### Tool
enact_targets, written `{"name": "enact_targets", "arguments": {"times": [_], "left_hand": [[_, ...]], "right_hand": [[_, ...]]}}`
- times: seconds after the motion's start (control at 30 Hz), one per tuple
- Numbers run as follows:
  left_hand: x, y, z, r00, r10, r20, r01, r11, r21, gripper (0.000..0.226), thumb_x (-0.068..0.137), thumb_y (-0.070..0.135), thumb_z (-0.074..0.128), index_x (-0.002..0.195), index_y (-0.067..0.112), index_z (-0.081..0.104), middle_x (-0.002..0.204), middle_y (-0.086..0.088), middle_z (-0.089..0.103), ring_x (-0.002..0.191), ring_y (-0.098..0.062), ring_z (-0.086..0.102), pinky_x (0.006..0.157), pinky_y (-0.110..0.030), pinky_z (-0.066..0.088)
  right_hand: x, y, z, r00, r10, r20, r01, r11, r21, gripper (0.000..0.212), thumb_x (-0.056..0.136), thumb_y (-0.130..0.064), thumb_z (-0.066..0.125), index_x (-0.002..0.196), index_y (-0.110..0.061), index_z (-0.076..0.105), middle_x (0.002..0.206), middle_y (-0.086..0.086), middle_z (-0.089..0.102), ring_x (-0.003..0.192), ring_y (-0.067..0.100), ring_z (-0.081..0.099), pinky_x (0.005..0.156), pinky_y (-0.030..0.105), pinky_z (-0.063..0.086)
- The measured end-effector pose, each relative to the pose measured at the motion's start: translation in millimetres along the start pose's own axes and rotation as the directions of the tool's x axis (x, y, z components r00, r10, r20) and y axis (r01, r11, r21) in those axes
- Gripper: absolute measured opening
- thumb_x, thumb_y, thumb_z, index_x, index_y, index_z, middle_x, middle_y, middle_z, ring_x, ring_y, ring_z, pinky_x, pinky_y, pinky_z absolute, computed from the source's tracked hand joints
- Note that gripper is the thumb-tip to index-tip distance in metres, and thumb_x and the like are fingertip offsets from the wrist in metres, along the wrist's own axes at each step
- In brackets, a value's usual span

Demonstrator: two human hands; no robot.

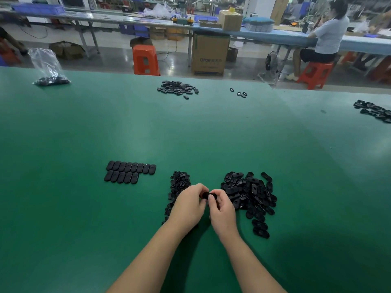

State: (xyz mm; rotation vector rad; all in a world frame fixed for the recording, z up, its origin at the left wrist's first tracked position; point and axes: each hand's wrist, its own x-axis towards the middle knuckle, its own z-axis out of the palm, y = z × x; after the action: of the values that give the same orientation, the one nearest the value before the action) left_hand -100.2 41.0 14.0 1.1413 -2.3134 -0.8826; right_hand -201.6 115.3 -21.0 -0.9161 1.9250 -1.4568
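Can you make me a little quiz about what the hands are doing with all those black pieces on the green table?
1. True or false: the tidy black pieces lie in two rows.
2. What do the left hand and right hand hold together? A) a small black part B) a spoon C) a pencil
3. Fill in: the big loose pile of oval shells lies on the ____ side of the hands.
Key: 1 true; 2 A; 3 right.
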Motion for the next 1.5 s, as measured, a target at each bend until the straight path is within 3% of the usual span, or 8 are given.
{"name": "enact_targets", "arguments": {"times": [0.23,0.4,0.53,0.63,0.97,1.17,1.37,1.5], "left_hand": [[-5.1,-12.0,-9.4,0.986,0.116,-0.121,-0.104,0.989,0.101,0.021,0.092,0.020,0.061,0.111,0.028,0.065,0.099,0.013,0.061,0.087,-0.010,0.060,0.074,-0.029,0.049],[-2.8,-54.5,-46.2,0.912,-0.231,-0.338,0.229,0.972,-0.045,0.019,0.091,0.023,0.069,0.109,0.024,0.068,0.100,0.008,0.063,0.083,-0.002,0.057,0.069,-0.021,0.044],[-13.6,-95.5,-66.3,0.803,-0.412,-0.430,0.478,0.877,0.052,0.018,0.091,0.033,0.068,0.105,0.021,0.068,0.099,0.004,0.057,0.084,-0.014,0.052,0.085,-0.037,0.045],[-19.8,-109.8,-69.2,0.799,-0.430,-0.420,0.520,0.845,0.124,0.024,0.091,0.037,0.067,0.107,0.019,0.069,0.098,0.003,0.056,0.083,-0.015,0.052,0.091,-0.039,0.040],[-29.8,-117.9,-65.5,0.905,-0.211,-0.369,0.339,0.883,0.326,0.032,0.096,0.036,0.060,0.124,0.021,0.068,0.093,0.002,0.055,0.075,-0.018,0.052,0.080,-0.035,0.043],[-20.7,-114.7,-66.5,0.905,-0.294,-0.308,0.408,0.805,0.430,0.049,0.101,0.041,0.046,0.146,0.024,0.049,0.091,0.002,0.053,0.084,-0.018,0.053,0.080,-0.034,0.042],[-8.9,-113.7,-70.6,0.881,-0.387,-0.271,0.471,0.765,0.439,0.055,0.102,0.048,0.038,0.152,0.026,0.037,0.120,-0.004,0.060,0.101,-0.022,0.060,0.086,-0.036,0.044],[-7.1,-114.8,-73.1,0.877,-0.403,-0.260,0.479,0.772,0.417,0.054,0.102,0.047,0.039,0.152,0.026,0.037,0.119,-0.003,0.062,0.099,-0.022,0.062,0.084,-0.036,0.044]], "right_hand": [[-0.2,-3.8,0.3,1.000,0.015,-0.008,-0.014,0.993,0.114,0.012,0.103,-0.013,0.053,0.103,-0.021,0.061,0.076,-0.001,0.068,0.058,0.010,0.054,0.056,0.036,0.049],[-1.4,-3.1,0.0,0.999,0.038,0.027,-0.040,0.996,0.075,0.013,0.103,-0.018,0.053,0.103,-0.027,0.063,0.079,-0.006,0.070,0.061,0.005,0.056,0.058,0.030,0.052],[-1.6,-3.9,-0.3,0.999,0.025,0.049,-0.026,0.999,0.032,0.013,0.103,-0.020,0.053,0.101,-0.029,0.063,0.081,-0.009,0.070,0.061,0.004,0.056,0.057,0.028,0.052],[-1.9,-5.1,0.1,0.998,0.023,0.057,-0.023,1.000,0.002,0.012,0.103,-0.021,0.054,0.100,-0.029,0.063,0.082,-0.010,0.071,0.060,0.005,0.055,0.058,0.032,0.052],[-4.7,-7.6,-0.1,0.998,0.030,0.061,-0.029,0.999,-0.028,0.013,0.102,-0.023,0.055,0.098,-0.030,0.065,0.081,-0.009,0.071,0.061,0.010,0.056,0.062,0.045,0.054],[-4.7,-8.8,-0.2,0.997,0.029,0.065,-0.027,0.999,-0.030,0.014,0.102,-0.022,0.055,0.096,-0.029,0.065,0.080,-0.009,0.071,0.061,0.011,0.055,0.062,0.045,0.053],[-4.5,-9.4,-0.9,0.997,0.031,0.074,-0.030,0.999,-0.017,0.013,0.103,-0.022,0.055,0.096,-0.026,0.066,0.078,-0.010,0.070,0.061,0.010,0.055,0.061,0.040,0.051],[-4.8,-9.4,-1.1,0.997,0.031,0.077,-0.030,0.999,-0.014,0.014,0.103,-0.022,0.055,0.095,-0.027,0.066,0.078,-0.009,0.070,0.061,0.010,0.055,0.061,0.040,0.051]]}}
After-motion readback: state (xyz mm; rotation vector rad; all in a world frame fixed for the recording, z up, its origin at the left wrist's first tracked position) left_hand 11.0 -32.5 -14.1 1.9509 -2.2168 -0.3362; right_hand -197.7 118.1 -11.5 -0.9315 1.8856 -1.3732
